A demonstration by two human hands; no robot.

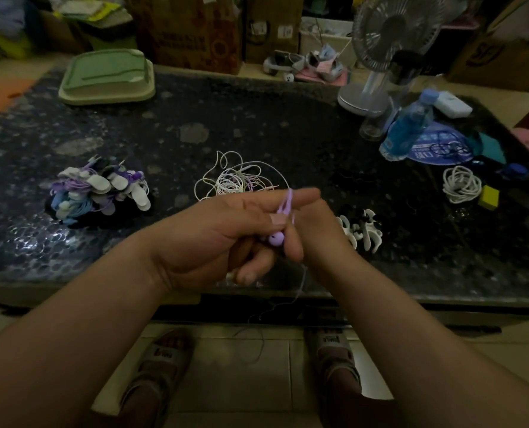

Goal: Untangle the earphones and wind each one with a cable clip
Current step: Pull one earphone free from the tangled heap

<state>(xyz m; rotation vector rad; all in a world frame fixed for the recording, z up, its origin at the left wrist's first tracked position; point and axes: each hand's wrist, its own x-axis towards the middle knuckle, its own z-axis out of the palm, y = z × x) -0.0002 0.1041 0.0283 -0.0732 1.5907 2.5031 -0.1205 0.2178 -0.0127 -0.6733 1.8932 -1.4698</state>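
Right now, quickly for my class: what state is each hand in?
Left hand: closed, gripping the purple earphone and its looped cable.
Right hand: closed, pinching the same earphone's cable.

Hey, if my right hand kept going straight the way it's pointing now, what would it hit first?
Your left hand, almost at once: its fingers, holding the purple earphone, lie across the path of the right hand. Beyond them sits the tangle of earphones, though depth is unclear.
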